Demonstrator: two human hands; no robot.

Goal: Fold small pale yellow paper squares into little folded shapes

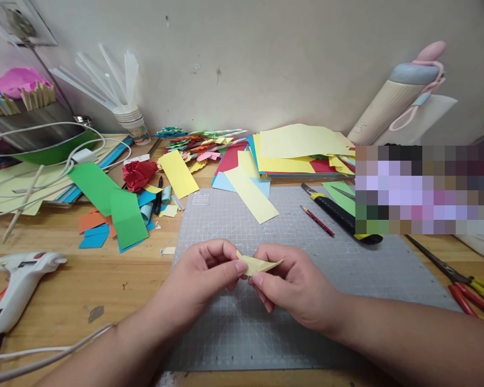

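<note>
A small folded piece of pale yellow paper (258, 265) is held between my two hands, above the grey cutting mat (210, 344). My left hand (213, 269) pinches its left end, thumb on top and fingers curled behind. On the other side, my right hand (292, 279) grips the lower right edge with the thumb in front. One pointed corner sticks out to the right, past the right thumb. The fingers behind the paper are partly hidden. Beyond the hands, a pale yellow strip (252, 196) lies on the mat's far edge.
A pencil (318, 221) and a utility knife (339, 212) lie on the mat; scissors (460, 279) rest at right. Green paper (113, 201) and a glue gun (22, 290) are at left. Stacked coloured sheets (302, 142), a paper cup of glue sticks (133, 126) and a bottle (399, 91) stand behind.
</note>
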